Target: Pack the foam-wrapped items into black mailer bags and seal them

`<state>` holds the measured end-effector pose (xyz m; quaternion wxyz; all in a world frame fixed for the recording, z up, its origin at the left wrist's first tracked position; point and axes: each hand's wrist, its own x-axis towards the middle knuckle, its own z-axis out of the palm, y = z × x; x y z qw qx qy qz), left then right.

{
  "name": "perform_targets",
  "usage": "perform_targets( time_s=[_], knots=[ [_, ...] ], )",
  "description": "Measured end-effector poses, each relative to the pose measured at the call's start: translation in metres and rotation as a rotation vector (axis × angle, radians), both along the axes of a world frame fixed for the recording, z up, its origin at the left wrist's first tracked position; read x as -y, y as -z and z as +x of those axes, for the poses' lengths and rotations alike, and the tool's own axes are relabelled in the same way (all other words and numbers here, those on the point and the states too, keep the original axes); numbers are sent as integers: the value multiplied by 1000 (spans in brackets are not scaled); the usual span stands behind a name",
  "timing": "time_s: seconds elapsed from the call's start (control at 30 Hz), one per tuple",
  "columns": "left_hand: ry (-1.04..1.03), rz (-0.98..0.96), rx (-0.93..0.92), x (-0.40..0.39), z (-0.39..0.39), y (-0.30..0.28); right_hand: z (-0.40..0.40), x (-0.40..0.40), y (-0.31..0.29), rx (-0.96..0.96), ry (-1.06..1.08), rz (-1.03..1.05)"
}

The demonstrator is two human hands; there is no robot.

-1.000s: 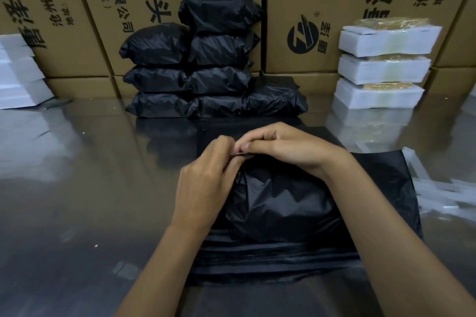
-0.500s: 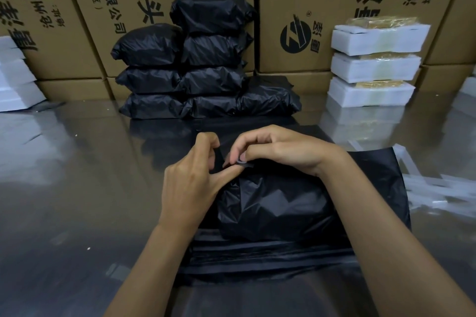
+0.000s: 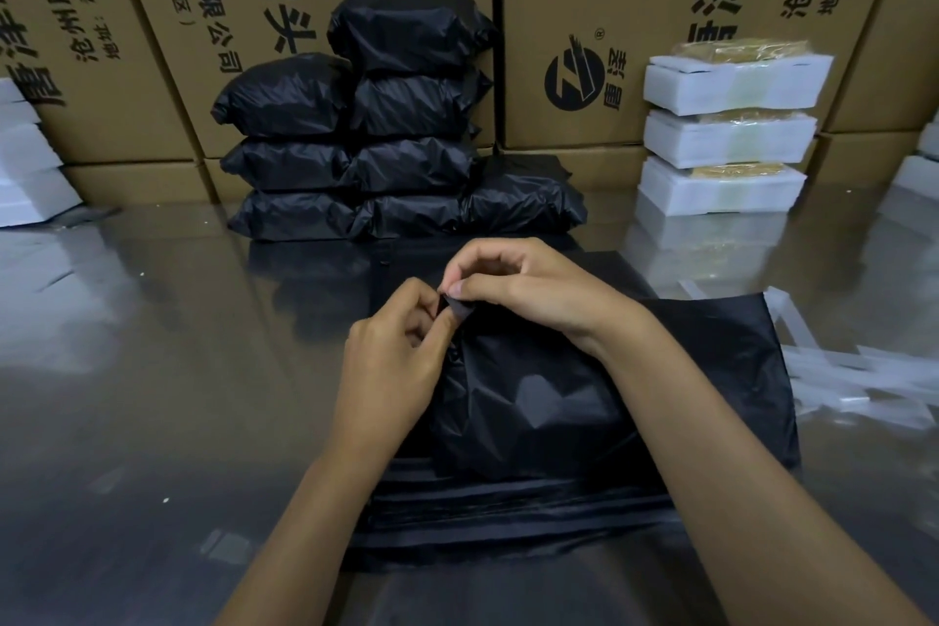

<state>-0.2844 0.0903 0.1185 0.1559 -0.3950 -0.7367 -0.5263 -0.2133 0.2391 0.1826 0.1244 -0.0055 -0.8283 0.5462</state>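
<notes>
At the centre of the frame my left hand [image 3: 391,361] and right hand [image 3: 528,290] meet over the filled mailer bag [image 3: 549,402], which lies on the bench [image 3: 152,397] atop a stack of flat bags. Both sets of fingers are curled, pinching a small tab at the bag's mouth, probably the seal strip's end, to peel it. The bag looks glossy, crumpled, bulging.
</notes>
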Motion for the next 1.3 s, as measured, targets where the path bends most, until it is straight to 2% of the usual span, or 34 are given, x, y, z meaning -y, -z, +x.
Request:
perform_targets(
  time_s=[0.13,0.3,0.37,0.47,0.7,0.9,1.0,1.17,1.3],
  knots=[
    [-21,17,74,0,-4,1,-7,3,1,-6,181,-44],
    [62,45,382,2,-12,2,-14,-8,5,-121,569,-243],
    [83,46,466,3,-11,1,-12,-15,5,-153,635,-341],
    [111,45,530,4,-7,-2,-8,-24,3,-163,619,-387],
    [-79,-22,334,0,-8,2,-3,-43,2,-150,609,-249],
    [-306,-353,154,-7,-1,16,14,-76,8,-112,711,-53],
    [-402,-488,84,-14,7,20,19,-90,12,-123,733,-78],
    [-424,-713,-58,-28,23,23,22,-107,20,-158,777,-149],
    [-416,-780,-74,-33,25,23,24,-112,25,-156,788,-168]
  ],
)
